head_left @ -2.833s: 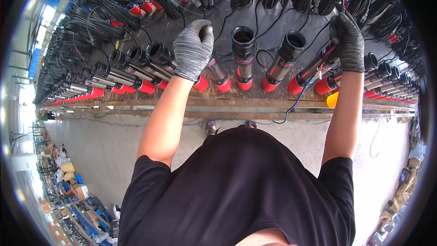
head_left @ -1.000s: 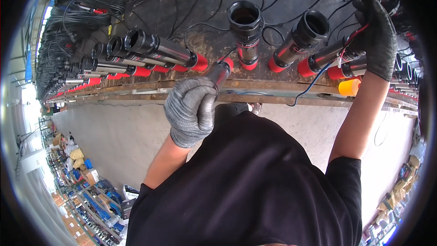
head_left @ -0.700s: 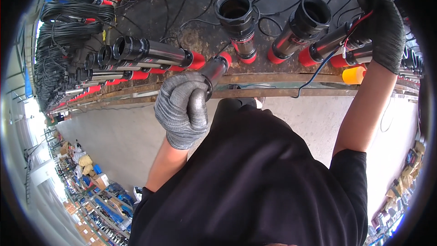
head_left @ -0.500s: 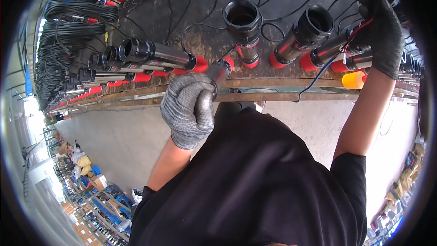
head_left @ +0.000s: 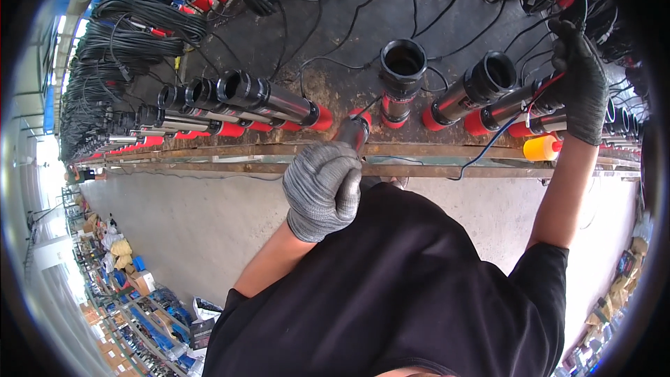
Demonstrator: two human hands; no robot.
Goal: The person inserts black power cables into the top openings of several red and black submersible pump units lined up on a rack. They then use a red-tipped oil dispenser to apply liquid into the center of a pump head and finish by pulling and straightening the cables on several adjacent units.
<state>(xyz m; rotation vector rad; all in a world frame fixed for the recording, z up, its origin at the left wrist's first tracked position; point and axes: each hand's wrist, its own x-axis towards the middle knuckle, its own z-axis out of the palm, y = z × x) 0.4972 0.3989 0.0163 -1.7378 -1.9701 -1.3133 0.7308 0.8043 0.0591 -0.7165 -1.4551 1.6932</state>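
Note:
My left hand [head_left: 322,192], in a grey knit glove, is wrapped round a tilted metal pump cylinder [head_left: 354,132]. The red end of this pump points at the bench edge, and the glove hides its near end. Beside it stands an upright pump [head_left: 396,87] with a wide black open mouth and a red base. My right hand [head_left: 585,91], in a dark glove, is raised among cables at the right with fingers curled. A thin red wire and a blue cable [head_left: 492,138] run from beside its palm; what the fingers grip is hidden.
More pumps [head_left: 481,84] lean in a row along the bench [head_left: 335,77], left and right. Bundled black cables [head_left: 150,3] with plugs pile up at the far side and left. A yellow-orange cylinder [head_left: 539,149] hangs near the bench edge. Shelves with boxes [head_left: 129,307] stand lower left.
The whole view has shifted, so the bench sits lower. My left hand still holds the tilted pump. The fingers of my right hand, stretched upward before, are now more curled.

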